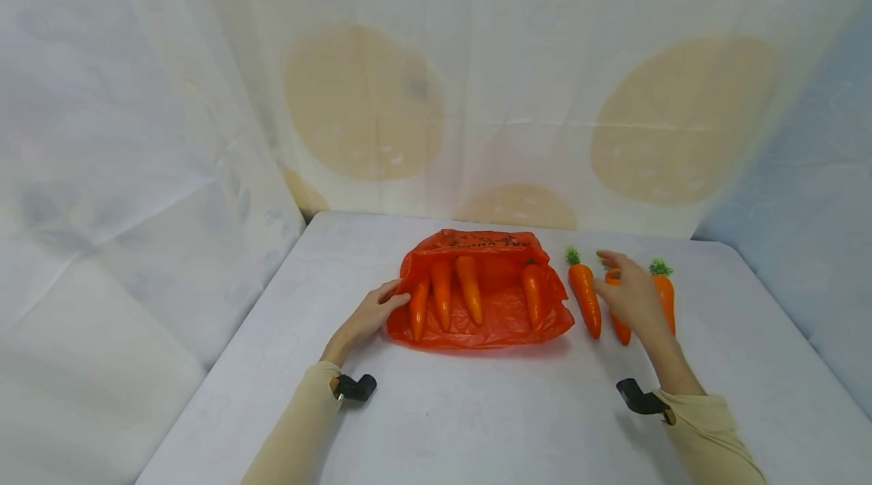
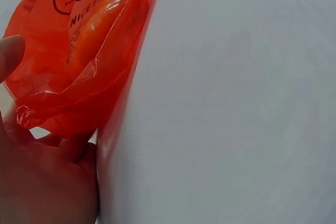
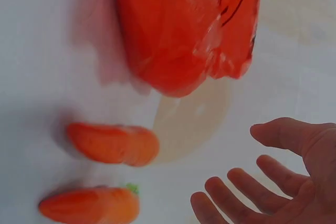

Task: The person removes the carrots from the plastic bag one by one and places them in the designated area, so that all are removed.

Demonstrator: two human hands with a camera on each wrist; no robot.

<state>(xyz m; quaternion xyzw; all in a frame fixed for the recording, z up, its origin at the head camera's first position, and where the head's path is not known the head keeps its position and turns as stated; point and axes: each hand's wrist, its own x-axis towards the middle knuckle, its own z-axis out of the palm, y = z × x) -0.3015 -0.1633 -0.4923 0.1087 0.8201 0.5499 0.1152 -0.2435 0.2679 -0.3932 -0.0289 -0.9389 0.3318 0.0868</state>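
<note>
A red plastic bag [image 1: 502, 316] lies with its mouth toward me, several orange carrots [image 1: 443, 296] inside. At its left edge my left hand [image 1: 371, 311] grips the plastic. In the left wrist view the fingers curl under the bag's bunched corner, while the thumb [image 2: 10, 56] stands over the edge. My right hand [image 1: 633, 296] hovers over the carrots to the right of the bag, fingers spread and holding nothing. Close beside the bag lies one carrot with a green tuft [image 1: 584, 300]. A second carrot [image 1: 621, 330] and a third [image 1: 664, 300] are partly hidden by the right hand.
Everything lies on a white tabletop [image 1: 477, 417]. Behind it hangs a pale cloth with large tan spots [image 1: 364, 103]. Further white sheets [image 1: 123, 243] close off the sides. A small black camera [image 1: 357, 388] sits on each wrist.
</note>
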